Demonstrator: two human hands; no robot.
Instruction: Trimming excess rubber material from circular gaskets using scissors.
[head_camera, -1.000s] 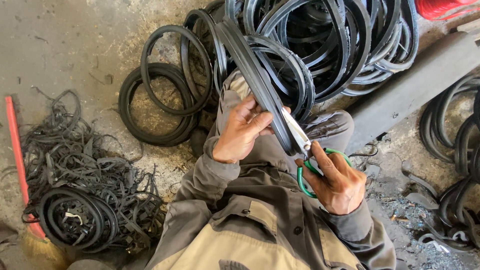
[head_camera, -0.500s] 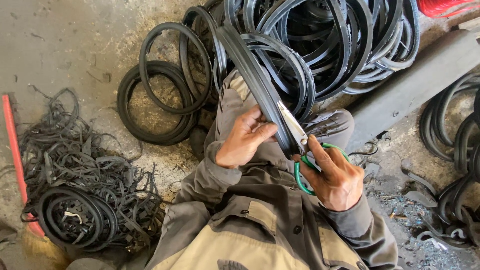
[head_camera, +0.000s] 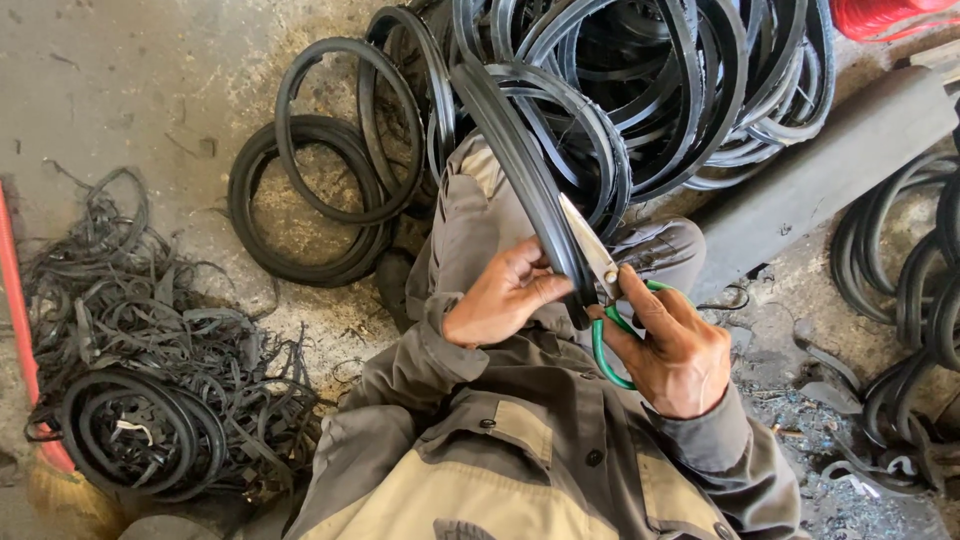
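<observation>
Both hands hold: left hand (head_camera: 497, 305) grips rubber strip (head_camera: 520, 170), right hand (head_camera: 672, 345) scissors (head_camera: 600, 275) (blades alongside).

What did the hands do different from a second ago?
Not much. The right hand has worked the green-handled scissors a little further up along the black rubber strip, and the left hand has slid its grip closer to the blades. Both hands still hold the same things. The rubber rings and scrap pile on the floor have not moved.

Black rubber rings (head_camera: 330, 170) lie on a gritty concrete floor (head_camera: 130, 80), tangled rubber offcuts (head_camera: 150, 350) heaped at eight o'clock.
</observation>
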